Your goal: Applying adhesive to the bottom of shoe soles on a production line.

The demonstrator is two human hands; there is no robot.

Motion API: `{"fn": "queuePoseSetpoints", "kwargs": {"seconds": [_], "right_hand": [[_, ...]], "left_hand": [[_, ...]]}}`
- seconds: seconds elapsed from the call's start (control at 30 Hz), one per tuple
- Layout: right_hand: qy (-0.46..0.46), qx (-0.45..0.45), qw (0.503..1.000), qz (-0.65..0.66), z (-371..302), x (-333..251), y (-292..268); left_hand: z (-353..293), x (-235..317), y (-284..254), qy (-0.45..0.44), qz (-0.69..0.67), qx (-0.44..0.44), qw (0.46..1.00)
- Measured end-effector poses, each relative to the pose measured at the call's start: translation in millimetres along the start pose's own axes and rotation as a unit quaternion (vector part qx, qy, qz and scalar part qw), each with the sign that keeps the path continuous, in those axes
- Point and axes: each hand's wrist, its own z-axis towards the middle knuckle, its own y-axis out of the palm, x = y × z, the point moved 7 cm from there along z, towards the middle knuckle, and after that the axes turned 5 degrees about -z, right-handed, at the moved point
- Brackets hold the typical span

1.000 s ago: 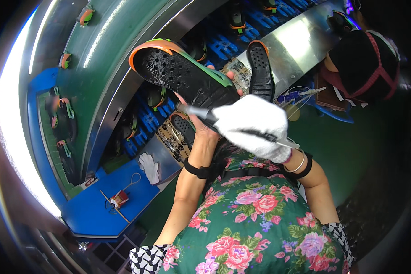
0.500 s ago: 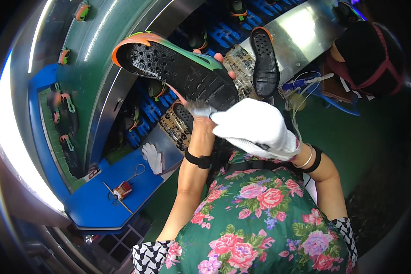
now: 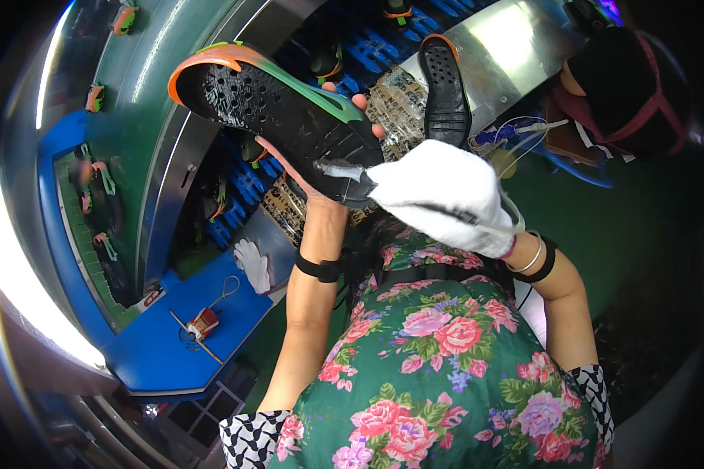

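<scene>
A large black shoe sole [image 3: 289,133] with an orange, green and pink rim and a perforated heel lies bottom-inside up across my left hand [image 3: 325,205]. That bare hand grips it from underneath, its fingertips curling over the far edge. In a white glove, my right hand [image 3: 446,195] is closed around a small brush [image 3: 343,170]. The bristles touch the black surface near the sole's broad end, which looks wet. The glove hides most of the brush's handle. A second black sole [image 3: 446,94] with an orange tip rests on the ledge beyond my right hand.
Worn brown cardboard [image 3: 399,102] covers part of the metal ledge [image 3: 508,47]. Shoes stand among blue racks [image 3: 368,55] behind. A white glove [image 3: 253,264] and a small red-and-white container [image 3: 203,322] lie at the blue table [image 3: 156,352]. Another person [image 3: 626,86] is at the right.
My left hand and the sole have shifted slightly left and toward the far side. The brush has moved from the sole's near edge onto its black surface.
</scene>
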Motion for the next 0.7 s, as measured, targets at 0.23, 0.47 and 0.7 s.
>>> {"fn": "queuePoseSetpoints", "kwargs": {"seconds": [0.23, 0.47, 0.7], "right_hand": [[0.004, -0.061, 0.996, 0.072, -3.9, -7.1, 11.2], [-0.089, -0.113, 0.981, -0.131, -13.9, -22.1, 29.2], [-0.089, -0.107, 0.986, -0.096, -4.4, -15.1, 19.8]], "left_hand": [[-6.5, 6.8, -11.9, -0.059, 0.016, 0.019, 0.998], [-9.1, 7.7, -13.5, -0.131, 0.025, 0.007, 0.991], [-18.7, 1.8, -20.2, -0.224, 0.048, 0.020, 0.973]]}}
